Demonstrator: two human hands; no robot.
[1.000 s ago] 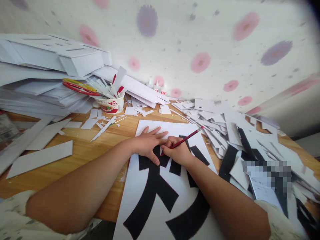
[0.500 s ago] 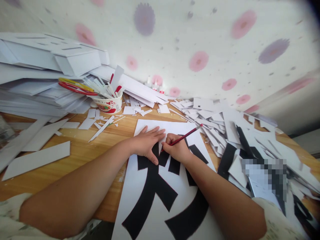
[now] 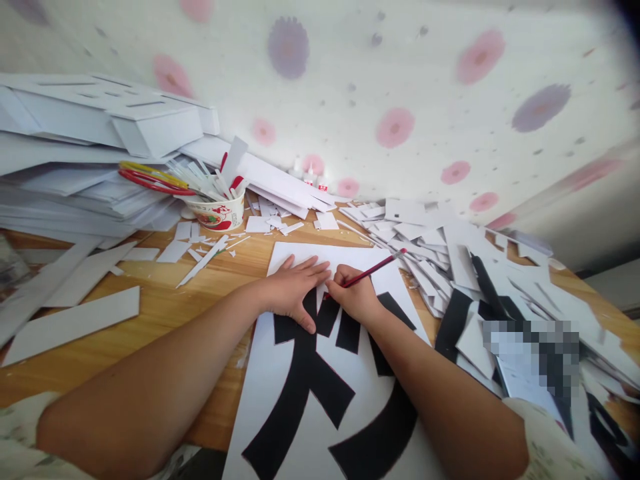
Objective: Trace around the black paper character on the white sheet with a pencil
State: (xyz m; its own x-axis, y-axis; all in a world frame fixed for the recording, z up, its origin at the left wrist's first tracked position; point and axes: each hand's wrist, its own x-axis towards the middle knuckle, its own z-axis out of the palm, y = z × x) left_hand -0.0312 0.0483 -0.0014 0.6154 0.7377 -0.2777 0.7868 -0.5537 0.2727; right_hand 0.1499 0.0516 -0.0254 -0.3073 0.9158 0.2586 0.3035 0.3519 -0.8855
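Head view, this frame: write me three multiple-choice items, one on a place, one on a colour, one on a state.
1. Where does the paper cup stand?
A. on the wooden table, beside the stack of white boards
B. on the white sheet, between the hands
C. on the heap of offcuts at the right

2. What colour is the pencil?
A. blue
B. red
C. green

3. How is the left hand?
A. closed in a fist around scissors
B. lifted clear of the table
C. spread flat on the white sheet

Answers
1. A: the cup sits on the wooden table, next to the stack of white boards.
2. B: the shaft in the right hand is red.
3. C: its fingers lie open, pressing the white sheet with the black shape.
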